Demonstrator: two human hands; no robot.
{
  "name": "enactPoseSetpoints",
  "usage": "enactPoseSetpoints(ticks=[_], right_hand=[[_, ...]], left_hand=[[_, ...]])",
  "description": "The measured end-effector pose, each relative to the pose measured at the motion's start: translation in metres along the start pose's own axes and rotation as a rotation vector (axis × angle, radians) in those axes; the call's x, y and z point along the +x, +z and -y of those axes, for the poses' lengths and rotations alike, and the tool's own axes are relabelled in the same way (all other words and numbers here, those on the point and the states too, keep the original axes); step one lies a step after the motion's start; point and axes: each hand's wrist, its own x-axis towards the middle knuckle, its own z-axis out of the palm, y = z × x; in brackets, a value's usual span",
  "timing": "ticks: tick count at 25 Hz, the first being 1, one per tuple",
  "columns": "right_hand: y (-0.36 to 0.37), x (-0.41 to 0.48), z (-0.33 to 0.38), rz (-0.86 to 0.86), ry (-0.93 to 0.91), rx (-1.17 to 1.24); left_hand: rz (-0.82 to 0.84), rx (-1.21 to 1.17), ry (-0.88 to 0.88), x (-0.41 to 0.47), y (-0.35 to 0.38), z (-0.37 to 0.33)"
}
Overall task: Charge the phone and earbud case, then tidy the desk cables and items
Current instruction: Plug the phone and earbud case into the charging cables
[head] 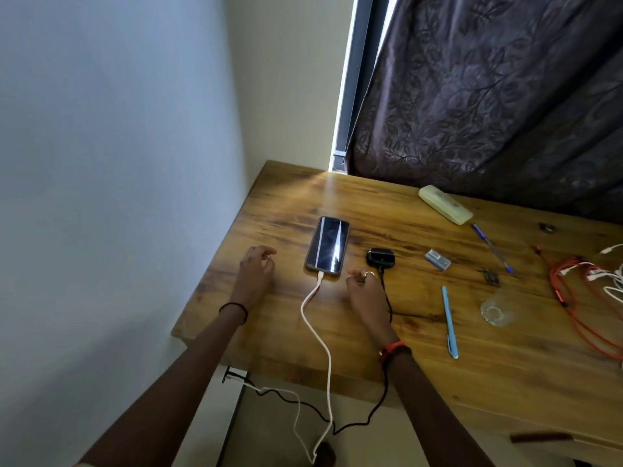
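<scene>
Phone (327,245) lies face up on the wooden tabletop (290,197), in a corner between a pale wall (118,163) and a dark patterned curtain (488,96). Its dark screen reflects light, and a white cable (315,318) is plugged into its near end. The black earbud case (381,258) sits just beside it, on a black cable (382,276). The left hand (256,264) and right hand (365,291) flank the phone, fingers loosely curled, holding nothing. Bare wood runs to the left edge.

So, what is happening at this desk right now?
A person is at a wooden desk. The phone has a white cable plugged in, and the earbud case beside it has a black cable. The left hand and right hand flank the phone, holding nothing. A blue pen, a glass and red cables lie further right.
</scene>
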Motion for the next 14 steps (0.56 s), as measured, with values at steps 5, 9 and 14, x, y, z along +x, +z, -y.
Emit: enactPoseSetpoints(ticks=[5, 9, 14], right_hand=[[0.004, 0.049, 0.001, 0.082, 0.111, -0.048], [0.010, 0.074, 0.005, 0.139, 0.123, -0.095], [0.040, 0.111, -0.006, 0.140, 0.195, -0.055]], left_hand=[[0.042, 0.036, -0.134, 0.030, 0.043, -0.023], [0.019, 0.075, -0.146, 0.049, 0.071, -0.028], [0.050, 0.025, -0.227, 0.058, 0.090, -0.041]])
